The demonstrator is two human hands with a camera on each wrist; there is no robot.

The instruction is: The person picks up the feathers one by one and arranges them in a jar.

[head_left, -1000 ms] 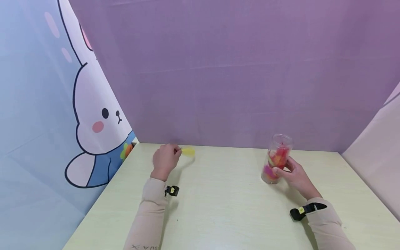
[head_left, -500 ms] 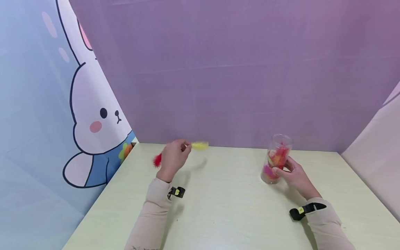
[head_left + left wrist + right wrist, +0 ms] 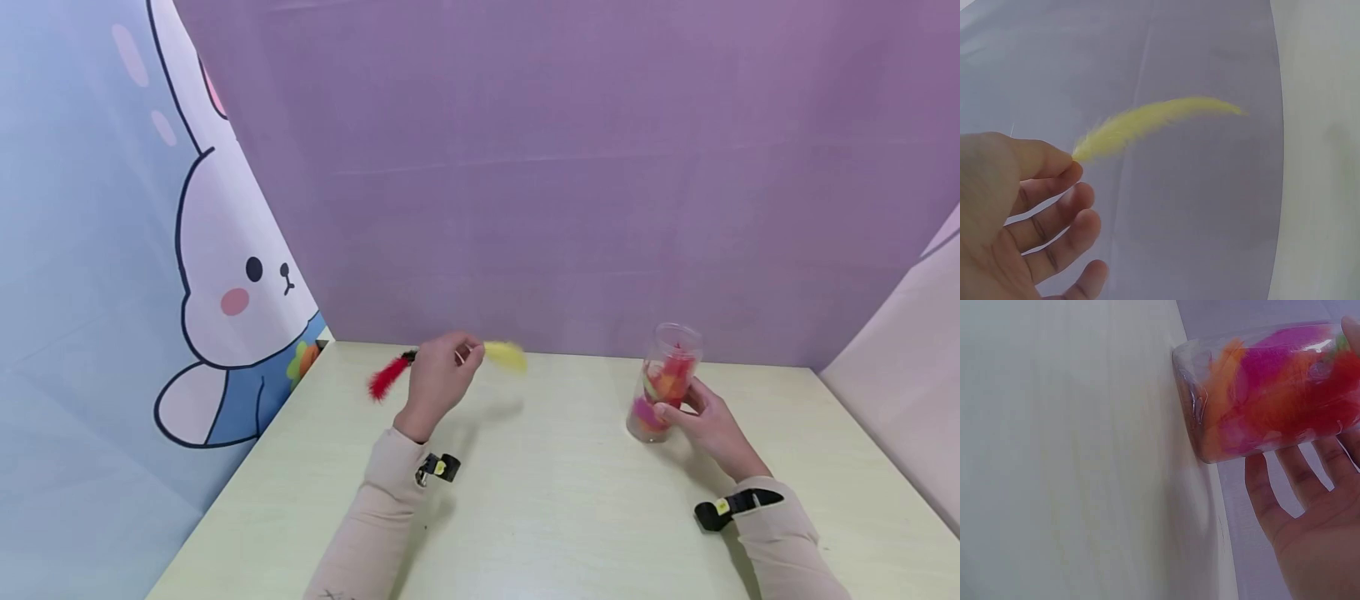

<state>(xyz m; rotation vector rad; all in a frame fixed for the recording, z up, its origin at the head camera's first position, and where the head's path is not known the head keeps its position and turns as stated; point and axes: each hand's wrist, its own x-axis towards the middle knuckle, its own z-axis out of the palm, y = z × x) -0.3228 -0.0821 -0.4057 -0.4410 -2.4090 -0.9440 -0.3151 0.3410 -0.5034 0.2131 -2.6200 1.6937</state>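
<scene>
Raised above the far left part of the table, my left hand pinches a yellow feather by one end between thumb and forefinger. The feather's free end points right, and the other fingers are loosely bent in the left wrist view. Left of that hand, a fluffy red feather-like piece with a dark end lies on the table, partly hidden by the hand. My right hand grips a tall clear cup from its right side. Red, orange and magenta feathers fill the cup's lower and middle part.
The pale table ends at a purple cloth backdrop. A blue cloth with a rabbit picture hangs along the left side, and a whitish cloth along the right.
My left hand has moved right with the yellow feather, uncovering the red piece behind it. The right hand and the cup have stayed in place.
</scene>
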